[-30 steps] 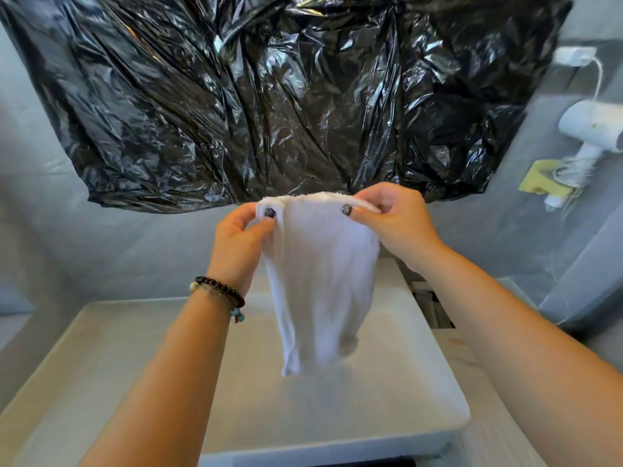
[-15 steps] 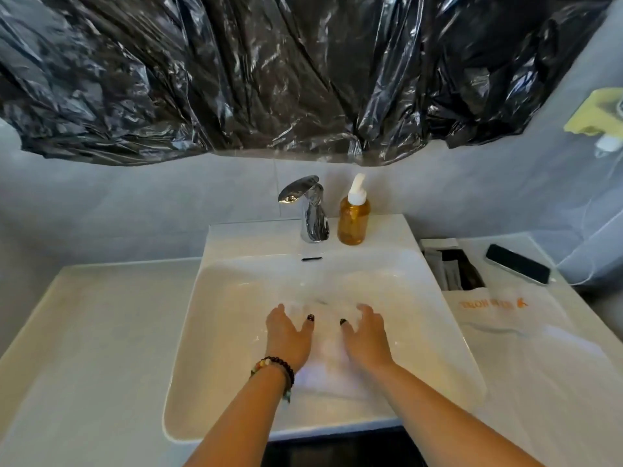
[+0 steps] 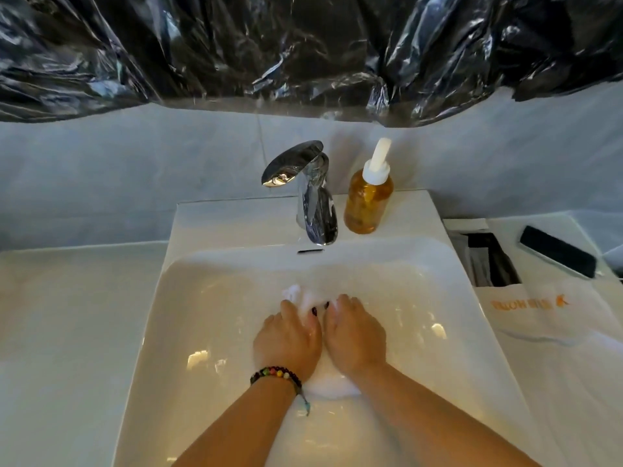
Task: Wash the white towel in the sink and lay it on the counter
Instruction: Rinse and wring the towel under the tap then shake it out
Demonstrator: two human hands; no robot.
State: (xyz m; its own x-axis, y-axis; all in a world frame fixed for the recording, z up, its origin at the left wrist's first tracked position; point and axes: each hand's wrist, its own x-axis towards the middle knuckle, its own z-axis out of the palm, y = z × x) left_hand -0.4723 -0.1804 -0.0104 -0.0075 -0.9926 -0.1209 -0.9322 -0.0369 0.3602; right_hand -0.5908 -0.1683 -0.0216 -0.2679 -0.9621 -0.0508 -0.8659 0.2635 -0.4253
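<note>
I had the towel (image 3: 332, 384) bunched in the sink (image 3: 209, 332), left hand (image 3: 286, 342) and right hand (image 3: 355, 338) side by side, fingers curled into it. Washing step, I judged. Next: scrub, wring, carry to the counter (image 3: 67, 332).

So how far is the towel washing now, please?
Done: the towel is down in the sink. In hand: the left hand and right hand press on it side by side in the basin; whether water runs from the tap is hard to tell. Left: finish the wash, lift the towel out and lay it on the counter.
</note>
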